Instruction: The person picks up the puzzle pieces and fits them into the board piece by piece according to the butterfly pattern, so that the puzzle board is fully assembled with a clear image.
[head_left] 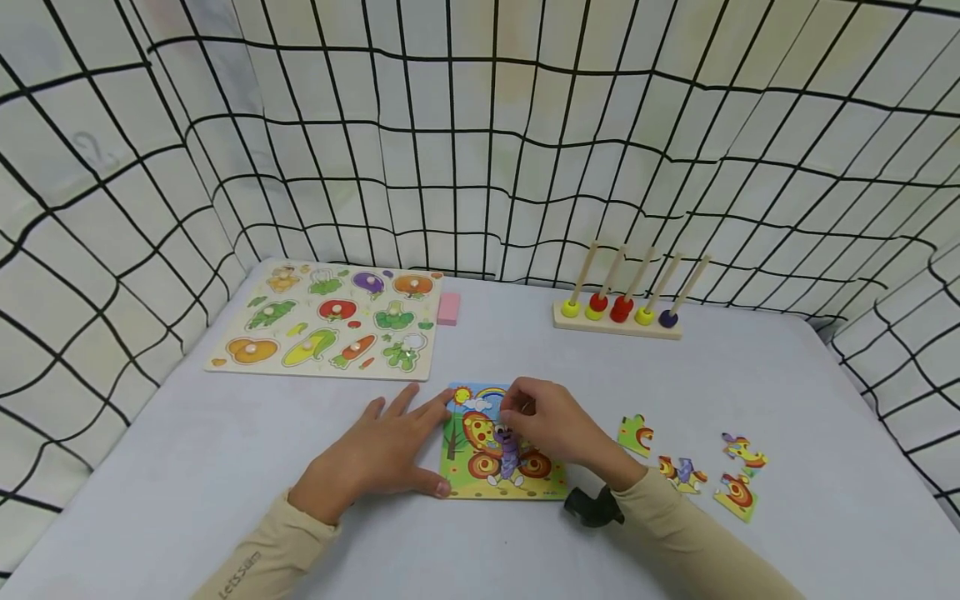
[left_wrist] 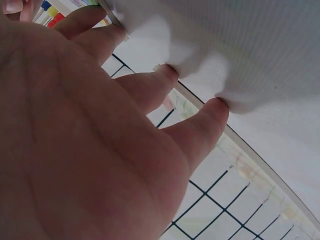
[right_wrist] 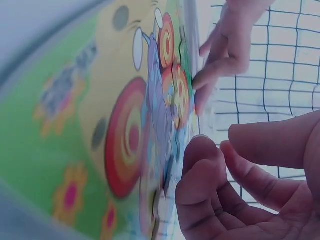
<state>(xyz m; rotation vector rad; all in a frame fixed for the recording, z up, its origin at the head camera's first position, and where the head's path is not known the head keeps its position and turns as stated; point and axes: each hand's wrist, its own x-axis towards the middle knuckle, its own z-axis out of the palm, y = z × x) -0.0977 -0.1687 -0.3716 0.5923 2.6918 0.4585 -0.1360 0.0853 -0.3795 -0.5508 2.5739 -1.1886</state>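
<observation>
Right hand (head_left: pixel 551 421): curled over butterfly puzzle (head_left: pixel 508 467), can't tell if pinching anything; nearer hand to loose pieces (head_left: pixel 683 475) toward four o'clock.

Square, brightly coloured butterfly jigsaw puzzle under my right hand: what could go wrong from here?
The right hand, low over the upper right of the puzzle, could nudge pieces already laid there. The beige right sleeve lies close to a loose orange-and-purple jigsaw piece and might drag it. If the left hand, fingers at the puzzle's left edge, pushes, the puzzle may slide.
</observation>
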